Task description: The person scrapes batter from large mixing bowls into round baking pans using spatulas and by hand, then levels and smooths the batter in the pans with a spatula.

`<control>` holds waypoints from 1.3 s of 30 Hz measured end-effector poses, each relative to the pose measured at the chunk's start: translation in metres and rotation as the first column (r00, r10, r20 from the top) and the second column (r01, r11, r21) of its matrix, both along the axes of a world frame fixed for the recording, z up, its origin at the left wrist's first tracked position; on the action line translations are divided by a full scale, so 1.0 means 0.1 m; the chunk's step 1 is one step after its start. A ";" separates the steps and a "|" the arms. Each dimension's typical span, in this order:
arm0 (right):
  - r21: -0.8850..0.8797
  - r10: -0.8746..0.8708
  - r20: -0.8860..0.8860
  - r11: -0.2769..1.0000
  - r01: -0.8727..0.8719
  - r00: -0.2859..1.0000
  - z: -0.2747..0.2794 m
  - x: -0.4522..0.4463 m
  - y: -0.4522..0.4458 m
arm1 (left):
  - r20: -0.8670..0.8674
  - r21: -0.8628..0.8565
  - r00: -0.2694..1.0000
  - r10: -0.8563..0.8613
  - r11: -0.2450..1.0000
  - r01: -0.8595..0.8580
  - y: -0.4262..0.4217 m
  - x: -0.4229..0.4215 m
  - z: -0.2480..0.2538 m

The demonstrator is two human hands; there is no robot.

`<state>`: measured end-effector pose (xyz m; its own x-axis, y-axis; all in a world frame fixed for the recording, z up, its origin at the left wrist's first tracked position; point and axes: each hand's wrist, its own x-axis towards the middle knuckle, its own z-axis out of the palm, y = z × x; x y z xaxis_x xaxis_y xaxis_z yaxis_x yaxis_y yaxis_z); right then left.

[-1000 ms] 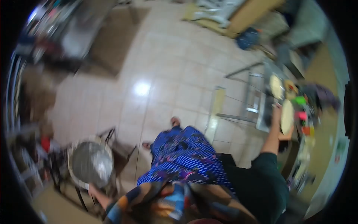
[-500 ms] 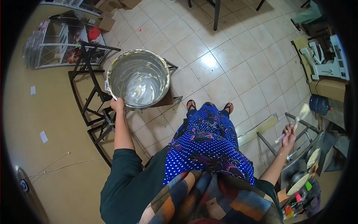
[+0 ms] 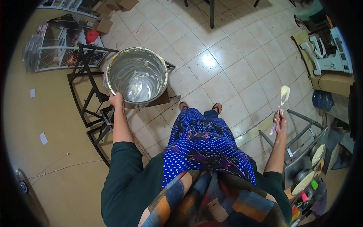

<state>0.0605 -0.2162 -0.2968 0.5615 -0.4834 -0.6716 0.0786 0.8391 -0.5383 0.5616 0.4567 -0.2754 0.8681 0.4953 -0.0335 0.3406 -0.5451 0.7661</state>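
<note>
I have the spatula (image 3: 282, 102) out on the right side of my view, raised in the right hand (image 3: 280, 123), which is wrapped around its slim purple handle. Its long axis runs nearly up and down the view, leaning slightly: the pale, smeared blade points forward, away from the wearer, and the handle's free end slants back toward the body. The left hand (image 3: 116, 100) grasps the near left rim of the big metal pot (image 3: 120, 77), whose mouth faces up at my camera; pale streaks coat its inside wall and bottom. Spatula and pot are well apart, with tiled floor (image 3: 227, 56) and the wearer's spotted blue apron (image 3: 204, 140) between them. A black metal frame (image 3: 90, 90) crowds the pot's left side, and a brown box (image 3: 161, 98) shows partly beneath the pot. Under the right forearm I see metal bars leading to a metal surface (image 3: 292, 171), which carries two round vessels (image 3: 303, 183) with pale tops, coloured items near them. Beyond the spatula, to the right, a blue water bottle (image 3: 322, 100) lies on its side, below a white machine (image 3: 334, 56).
</note>
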 end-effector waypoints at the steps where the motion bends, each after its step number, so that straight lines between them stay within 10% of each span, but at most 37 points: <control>1: -0.033 0.006 0.007 0.999 -0.006 1.000 -0.01 -0.13 -0.08 | 0.012 0.033 1.000 0.006 0.999 -0.006 0.00 0.01 -0.02; 12: -0.138 -0.140 -0.091 0.982 0.127 0.986 -0.17 -0.83 -0.17 | 0.008 0.051 0.999 -0.039 0.998 0.039 -0.42 -0.28 0.07; 29: -0.122 0.079 -0.199 0.987 -0.105 0.977 0.33 -0.24 0.18 | -0.042 -0.114 0.903 -0.428 0.900 0.421 -1.72 -0.65 0.27; 35: 0.157 -0.183 0.173 0.975 0.157 0.968 0.27 0.10 0.09 | 0.001 -0.155 0.836 -0.549 0.826 0.542 -2.45 -0.50 0.31; 39: 0.186 -0.254 0.071 0.953 0.237 0.965 0.27 0.15 -0.02 | -0.043 -0.025 0.763 -0.645 0.764 0.645 -2.88 -0.21 0.20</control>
